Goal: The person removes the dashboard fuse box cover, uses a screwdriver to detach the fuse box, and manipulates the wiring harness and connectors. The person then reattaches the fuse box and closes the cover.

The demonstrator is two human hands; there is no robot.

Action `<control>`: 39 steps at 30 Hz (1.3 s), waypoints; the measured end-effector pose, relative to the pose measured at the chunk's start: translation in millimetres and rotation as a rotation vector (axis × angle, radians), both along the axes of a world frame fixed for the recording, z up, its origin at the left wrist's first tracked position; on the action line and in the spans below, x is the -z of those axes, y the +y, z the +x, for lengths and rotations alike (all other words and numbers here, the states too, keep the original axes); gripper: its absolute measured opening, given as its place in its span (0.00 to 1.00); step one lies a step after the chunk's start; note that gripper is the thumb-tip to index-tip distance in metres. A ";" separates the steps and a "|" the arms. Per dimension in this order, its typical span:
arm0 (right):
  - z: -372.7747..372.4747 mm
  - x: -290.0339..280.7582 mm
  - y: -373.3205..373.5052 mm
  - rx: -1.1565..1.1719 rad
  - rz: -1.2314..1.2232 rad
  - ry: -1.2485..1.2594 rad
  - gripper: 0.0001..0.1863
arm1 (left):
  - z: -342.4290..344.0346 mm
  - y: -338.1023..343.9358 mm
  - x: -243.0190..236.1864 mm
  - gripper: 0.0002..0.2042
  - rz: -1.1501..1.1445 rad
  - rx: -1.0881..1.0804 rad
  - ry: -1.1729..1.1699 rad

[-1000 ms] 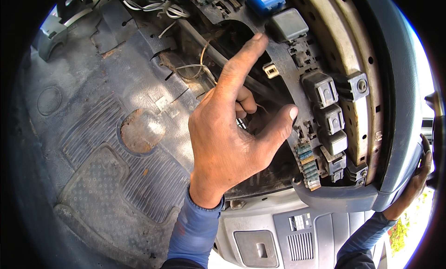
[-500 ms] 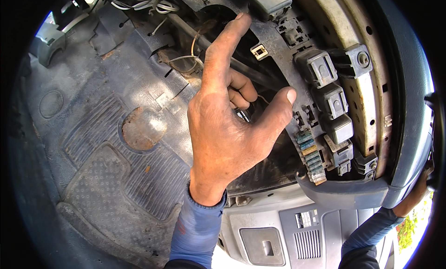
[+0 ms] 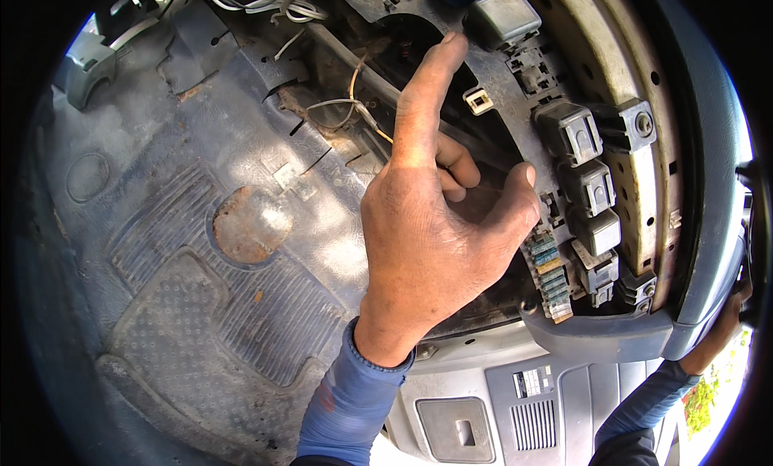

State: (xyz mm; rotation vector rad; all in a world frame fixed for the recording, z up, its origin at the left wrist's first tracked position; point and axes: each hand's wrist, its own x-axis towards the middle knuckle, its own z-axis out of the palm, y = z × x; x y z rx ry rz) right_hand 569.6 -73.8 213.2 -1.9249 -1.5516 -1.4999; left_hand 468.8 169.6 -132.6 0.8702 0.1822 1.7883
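Note:
My left hand (image 3: 431, 224) hangs over a metal fuse and relay panel, index finger stretched toward its far edge. The thumb stands apart to the right, by a row of blade fuses (image 3: 554, 277). The other fingers curl under the palm, partly hidden; nothing shows between thumb and index. Close to the index fingertip are a large grey relay (image 3: 503, 17) and a cream connector (image 3: 478, 101). Several more grey relays (image 3: 568, 132) line the panel's right side. My right hand (image 3: 727, 321) is at the right rim, its fingers hidden behind a dark edge.
A worn grey floor mat (image 3: 169, 329) with a rusty round patch (image 3: 252, 224) lies to the left. Loose white wires (image 3: 302, 7) hang at the top, and a thin yellow-and-white wire (image 3: 354, 100) runs beside my hand. A blue-grey trim piece (image 3: 600, 337) borders the panel.
My left hand has moved right, its fingers keeping nearly the same pose. In the view, the panel with its relays and fuses has also shifted right and slightly down. My right arm looks about the same.

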 end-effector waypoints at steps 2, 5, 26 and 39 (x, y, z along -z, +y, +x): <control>-0.9 -5.4 -4.2 0.003 -0.019 -0.007 0.28 | 3.1 0.6 1.1 0.44 0.005 0.013 -0.027; -2.2 -2.7 -6.0 0.000 0.008 0.005 0.28 | 1.0 -2.2 -0.8 0.45 -0.033 0.082 -0.037; 0.2 1.8 2.5 -0.063 0.119 0.066 0.28 | 6.3 -6.8 -8.8 0.51 -0.069 0.019 -0.001; 5.3 -1.7 -2.1 -0.072 0.125 0.037 0.26 | -0.2 -2.3 -2.2 0.50 -0.063 -0.055 0.063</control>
